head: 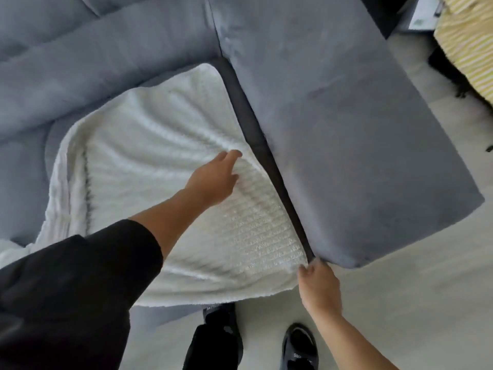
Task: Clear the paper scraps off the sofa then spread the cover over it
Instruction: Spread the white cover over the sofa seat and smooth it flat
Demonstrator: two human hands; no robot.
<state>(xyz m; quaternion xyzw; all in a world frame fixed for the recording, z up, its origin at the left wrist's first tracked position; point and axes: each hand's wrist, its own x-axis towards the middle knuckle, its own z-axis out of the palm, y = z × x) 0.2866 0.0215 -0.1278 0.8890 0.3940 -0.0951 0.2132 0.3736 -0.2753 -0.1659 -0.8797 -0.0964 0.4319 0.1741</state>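
Spreading stage. No paper scraps are visible on the sofa, so the clearing step appears done; the step in hand is judged to be laying the cover flat on one seat.

The cover, white and ribbed, lies over the seat beside the chaise section. Its right edge runs along the dark gap between the two sections, its front edge hangs over the front of the seat, and its left side is bunched in folds. Creases fan out from the point under the left fingers.

Left hand: loosely open, fingers extended, fingertips resting on the cover near its right edge. It holds nothing; whether it pinches a crease cannot be told.

Right hand: fingers curled at the front right corner of the cover, where that corner meets the front end of the gap. It appears to pinch the corner.

Next move, as judged: pull the corner taut toward the front edge, smooth the creases outward, then unfold the bunched left side across the remaining seat.
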